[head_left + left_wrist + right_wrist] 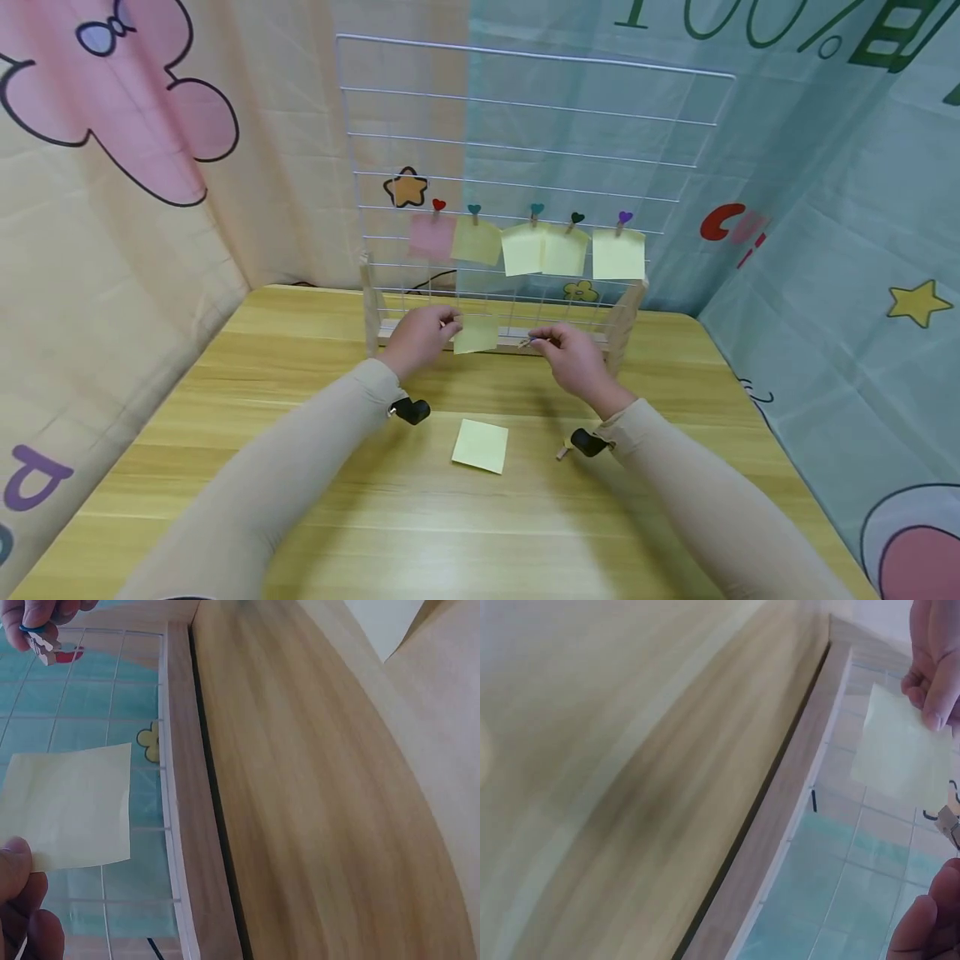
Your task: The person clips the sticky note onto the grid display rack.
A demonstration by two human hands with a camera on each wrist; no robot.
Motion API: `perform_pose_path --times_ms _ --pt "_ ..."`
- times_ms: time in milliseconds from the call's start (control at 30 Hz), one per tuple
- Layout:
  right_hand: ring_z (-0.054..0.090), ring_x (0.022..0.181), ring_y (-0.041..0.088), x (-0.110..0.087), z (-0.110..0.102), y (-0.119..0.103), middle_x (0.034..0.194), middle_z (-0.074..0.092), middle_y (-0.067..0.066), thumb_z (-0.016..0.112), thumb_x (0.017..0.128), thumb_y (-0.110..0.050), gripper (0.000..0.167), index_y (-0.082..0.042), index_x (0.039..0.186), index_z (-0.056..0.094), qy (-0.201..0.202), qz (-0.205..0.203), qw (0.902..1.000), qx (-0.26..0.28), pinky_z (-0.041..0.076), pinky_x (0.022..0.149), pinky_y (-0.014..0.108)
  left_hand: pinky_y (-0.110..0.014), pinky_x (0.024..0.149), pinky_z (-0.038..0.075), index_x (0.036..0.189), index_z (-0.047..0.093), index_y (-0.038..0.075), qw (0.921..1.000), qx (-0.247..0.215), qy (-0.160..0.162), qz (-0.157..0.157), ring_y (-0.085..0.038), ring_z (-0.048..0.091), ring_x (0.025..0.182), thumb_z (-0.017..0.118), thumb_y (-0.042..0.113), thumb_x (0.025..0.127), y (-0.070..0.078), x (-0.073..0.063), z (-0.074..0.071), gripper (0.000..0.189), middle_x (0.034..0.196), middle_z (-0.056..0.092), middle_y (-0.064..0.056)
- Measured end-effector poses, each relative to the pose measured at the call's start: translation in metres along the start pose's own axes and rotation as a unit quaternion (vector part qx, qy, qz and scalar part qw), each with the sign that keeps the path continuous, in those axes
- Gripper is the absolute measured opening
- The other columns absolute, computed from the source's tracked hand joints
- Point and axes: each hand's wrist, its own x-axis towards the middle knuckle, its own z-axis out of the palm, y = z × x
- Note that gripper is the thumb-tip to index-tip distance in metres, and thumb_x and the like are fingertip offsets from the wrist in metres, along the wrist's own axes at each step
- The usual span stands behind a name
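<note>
My left hand [422, 337] pinches a pale yellow sticky note [476, 333] by its left edge, low in front of a white wire grid [536, 54]. To its right, my right hand [577, 362] holds a small wooden clothespin [43, 646] between thumb and fingers, its tip pointing toward the note with a gap between them. Higher on the grid hangs a row of notes: a pink one [431, 237] at the left and several yellow ones [618, 254]. Heart-topped clothespins, such as a red one [438, 206] and a purple one [624, 219], clip them to a wire.
Pale yellow sticky notes [480, 446] lie on the wooden table [322, 500] between my forearms. A loose clothespin [562, 452] lies beside my right wrist. Wooden feet [628, 321] carry the grid, and printed curtains [810, 292] hang behind and beside the table.
</note>
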Motion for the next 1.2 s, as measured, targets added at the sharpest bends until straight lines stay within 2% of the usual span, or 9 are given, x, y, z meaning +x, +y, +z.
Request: perform_pose_path --times_ms 133,267,433,533,633,767,900,1000,1200 --pt "0.047 0.065 0.018 0.011 0.003 -0.008 0.105 0.077 0.013 0.062 0.108 -0.024 0.024 -0.009 0.120 0.077 0.006 0.000 0.9999 0.008 0.041 0.062 0.032 -0.043 0.091 0.057 0.131 0.072 0.016 0.9999 0.005 0.013 0.003 -0.021 0.072 0.102 0.056 0.032 0.111 -0.002 0.007 -0.006 0.030 0.124 0.075 -0.004" --pt "0.044 0.065 0.019 0.023 0.008 -0.017 0.105 0.074 0.015 0.063 0.107 -0.026 0.024 -0.011 0.120 0.077 0.011 0.023 0.9988 0.043 0.039 0.061 0.032 -0.048 0.101 0.054 0.130 0.073 0.011 0.9993 0.008 0.031 0.018 -0.027 0.068 0.115 0.055 0.027 0.111 -0.002 0.015 -0.009 0.031 0.129 0.071 -0.009" --pt "0.053 0.079 0.020 0.038 0.014 -0.023 0.113 0.070 0.011 0.065 0.106 -0.024 0.023 -0.010 0.121 0.075 0.040 0.055 0.9924 0.102 0.044 0.065 0.031 -0.050 0.107 0.053 0.132 0.072 0.009 0.9993 0.013 0.030 0.017 -0.030 0.066 0.124 0.054 0.026 0.112 0.002 0.021 -0.013 0.033 0.133 0.071 -0.011" --pt "0.053 0.079 0.020 0.046 0.019 -0.025 0.111 0.069 0.011 0.066 0.106 -0.023 0.023 -0.008 0.120 0.076 0.059 0.064 0.9884 0.125 0.044 0.063 0.030 -0.049 0.108 0.053 0.133 0.072 0.012 0.9993 0.024 0.027 0.015 -0.029 0.067 0.125 0.053 0.028 0.112 0.003 0.025 -0.013 0.033 0.135 0.071 -0.009" --pt "0.050 0.075 0.019 0.053 0.023 -0.027 0.107 0.067 0.009 0.067 0.105 -0.024 0.022 -0.009 0.117 0.078 0.069 0.065 0.9879 0.123 0.041 0.061 0.029 -0.048 0.106 0.054 0.134 0.072 0.013 0.9990 0.031 0.029 0.014 -0.028 0.068 0.122 0.054 0.029 0.112 0.003 0.027 -0.011 0.033 0.135 0.072 -0.008" --pt "0.046 0.067 0.017 0.061 0.027 -0.030 0.104 0.069 0.009 0.068 0.105 -0.026 0.022 -0.011 0.117 0.079 0.069 0.064 0.9893 0.112 0.037 0.057 0.028 -0.045 0.095 0.057 0.136 0.070 0.014 0.9990 0.023 0.037 0.005 -0.025 0.070 0.106 0.056 0.028 0.111 0.002 0.028 -0.009 0.032 0.130 0.074 -0.006" --pt "0.044 0.063 0.016 0.066 0.031 -0.033 0.107 0.073 0.009 0.068 0.105 -0.026 0.022 -0.011 0.116 0.079 0.075 0.062 0.9873 0.126 0.036 0.056 0.027 -0.044 0.088 0.057 0.136 0.068 0.014 0.9988 0.012 0.047 0.003 -0.023 0.068 0.095 0.058 0.027 0.110 0.001 0.030 -0.007 0.031 0.119 0.075 -0.005" --pt "0.044 0.062 0.015 0.070 0.035 -0.034 0.108 0.073 0.009 0.068 0.105 -0.024 0.020 -0.010 0.113 0.079 0.084 0.062 0.9852 0.136 0.036 0.055 0.026 -0.045 0.088 0.057 0.133 0.069 0.015 0.9984 0.011 0.055 0.008 -0.023 0.070 0.095 0.059 0.028 0.110 -0.002 0.031 -0.005 0.028 0.116 0.075 -0.004" --pt "0.048 0.069 0.015 0.077 0.041 -0.036 0.108 0.074 0.010 0.068 0.105 -0.024 0.020 -0.009 0.113 0.079 0.092 0.055 0.9866 0.123 0.038 0.059 0.026 -0.046 0.095 0.057 0.129 0.073 0.016 0.9975 0.017 0.069 -0.001 -0.025 0.072 0.108 0.058 0.031 0.110 -0.008 0.034 -0.003 0.028 0.124 0.076 -0.003"
